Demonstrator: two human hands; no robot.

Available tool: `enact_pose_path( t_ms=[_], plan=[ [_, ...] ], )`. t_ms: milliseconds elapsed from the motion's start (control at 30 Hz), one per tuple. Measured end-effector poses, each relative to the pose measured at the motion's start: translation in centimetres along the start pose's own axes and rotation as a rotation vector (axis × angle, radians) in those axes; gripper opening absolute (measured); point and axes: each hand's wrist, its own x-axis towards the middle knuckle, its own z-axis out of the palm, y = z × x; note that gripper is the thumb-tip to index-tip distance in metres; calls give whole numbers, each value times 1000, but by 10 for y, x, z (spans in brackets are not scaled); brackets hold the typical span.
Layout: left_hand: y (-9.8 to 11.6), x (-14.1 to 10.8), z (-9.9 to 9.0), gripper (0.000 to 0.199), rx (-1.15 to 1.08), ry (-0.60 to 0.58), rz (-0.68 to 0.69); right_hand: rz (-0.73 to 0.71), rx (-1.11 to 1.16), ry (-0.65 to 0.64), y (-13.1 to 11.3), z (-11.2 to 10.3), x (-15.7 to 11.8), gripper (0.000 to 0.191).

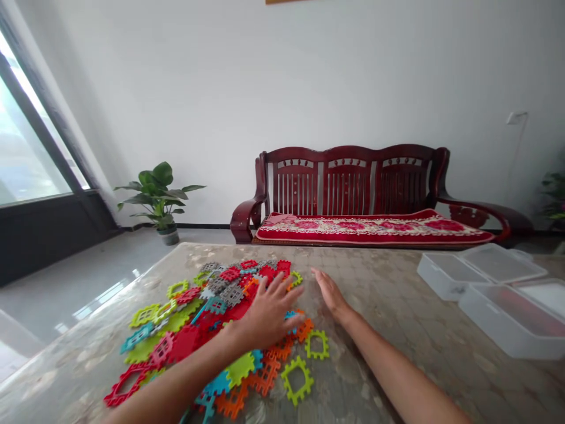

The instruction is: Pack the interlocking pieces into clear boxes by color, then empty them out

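Observation:
A heap of flat plastic interlocking tiles [189, 338] in red, green, blue, orange and grey spreads over the left half of the table. Over its right side is my left hand [271, 309], fingers spread, holding nothing; whether it touches the tiles I cannot tell. My right hand [331, 292] is on edge just right of the heap, fingers stretched out and nothing in it. Near the front lie two green open-framed tiles [286, 377], a little apart from the rest. My left forearm hides part of the heap.
Two translucent plastic boxes [498, 321] with lids folded back stand at the table's right; the nearer one has something reddish inside. Beyond the patterned table [379, 282] is a dark red wooden bench [348, 176] with a floral cushion. A potted plant [163, 197] stands back left.

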Motion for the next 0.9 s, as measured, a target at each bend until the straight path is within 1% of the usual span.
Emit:
enact_pose_path(
  t_ms=[67,133,167,233,333,433,500,667,767,833,900],
  plan=[
    [41,-15,19,68,-36,-12,102,3,4,31,7,-18,-12,76],
    [68,-27,36,72,-42,-56,143,-6,-6,44,12,-34,-23,71],
    [76,-30,44,72,-31,-66,147,-11,-15,45,14,-41,-28,68],
    [80,-33,54,69,-4,-52,149,-22,-43,41,20,-54,-39,63],
    [68,-28,59,61,33,18,121,-66,-114,40,31,-71,-56,56],
    [53,-22,58,52,72,65,78,-120,-186,25,41,-83,-72,51],
    [47,-18,55,48,86,75,84,-138,-218,14,45,-88,-80,49],
    [36,-9,47,41,93,77,153,-156,-250,22,43,-91,-84,48],
    [24,-6,42,41,93,52,192,-160,-245,25,42,-90,-83,47],
    [15,-4,40,40,94,38,183,-162,-239,21,41,-90,-83,48],
    [8,-3,39,39,96,36,143,-169,-248,18,41,-91,-83,47]
  ],
)
